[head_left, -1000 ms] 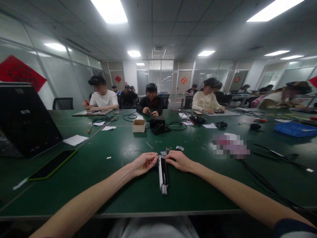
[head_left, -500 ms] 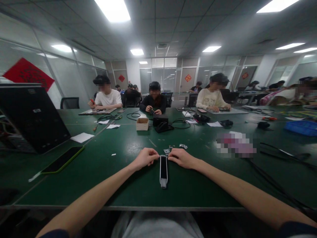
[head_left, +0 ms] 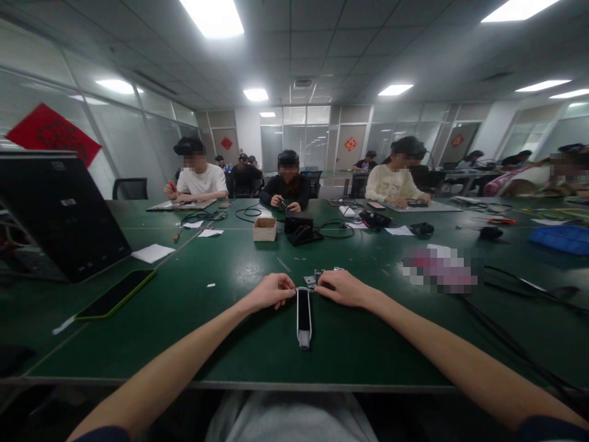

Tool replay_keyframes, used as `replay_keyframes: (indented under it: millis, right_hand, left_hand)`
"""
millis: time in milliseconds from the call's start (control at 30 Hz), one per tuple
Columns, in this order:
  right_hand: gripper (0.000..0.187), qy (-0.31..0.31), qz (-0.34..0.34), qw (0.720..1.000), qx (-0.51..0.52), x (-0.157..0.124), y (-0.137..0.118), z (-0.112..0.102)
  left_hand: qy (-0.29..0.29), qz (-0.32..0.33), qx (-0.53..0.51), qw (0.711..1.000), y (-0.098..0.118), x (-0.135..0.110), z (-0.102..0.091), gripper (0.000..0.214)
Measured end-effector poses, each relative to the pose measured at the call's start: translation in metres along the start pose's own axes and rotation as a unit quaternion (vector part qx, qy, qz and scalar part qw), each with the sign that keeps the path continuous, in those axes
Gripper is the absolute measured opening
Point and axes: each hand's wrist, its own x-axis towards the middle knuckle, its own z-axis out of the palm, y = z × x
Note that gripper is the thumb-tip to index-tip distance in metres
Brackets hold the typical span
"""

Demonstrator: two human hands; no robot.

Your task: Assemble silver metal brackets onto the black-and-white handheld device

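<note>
A dark green table (head_left: 221, 331) is stretching across a bright office, with a co-worker in a black top (head_left: 288, 191) sitting beyond. The person's left hand (head_left: 270, 292) and right hand (head_left: 343, 288) are curling inward at the top end of a slim black-and-silver bar (head_left: 304, 318) lying on the table, just beside a small silver metal bracket (head_left: 310, 281). Whether either grip is clenching anything, I cannot tell.

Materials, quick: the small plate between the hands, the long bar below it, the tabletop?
The small plate looks like bare metal, judging by its pale sheen; the exact metal is unclear. The long bar has a matte black face in a pale grey casing, possibly plastic or painted metal. The tabletop looks like smooth, semi-gloss green rubber matting, given its soft light reflections.
</note>
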Motion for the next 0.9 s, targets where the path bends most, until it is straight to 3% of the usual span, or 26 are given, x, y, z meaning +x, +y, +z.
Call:
replay_keyframes:
  millis: [267,533,733,900]
  right_hand:
    - [0.034,-0.005,0.046,0.995,-0.085,-0.003,0.015,-0.009]
    - [0.037,-0.041,0.083,0.986,-0.139,-0.003,0.008,-0.012]
    - [0.048,-0.051,0.258,0.943,-0.206,-0.006,0.027,-0.032]
    - [0.043,-0.049,0.476,0.856,-0.197,-0.030,0.070,-0.056]
  left_hand:
    - [0.006,0.014,0.005,1.000,-0.005,0.003,0.000,0.022]
    - [0.009,0.022,0.001,1.000,-0.004,0.002,0.000,0.023]
    - [0.002,0.009,-0.003,1.000,0.001,-0.001,-0.001,0.026]
    - [-0.001,0.009,0.004,1.000,-0.001,0.001,-0.002,0.030]
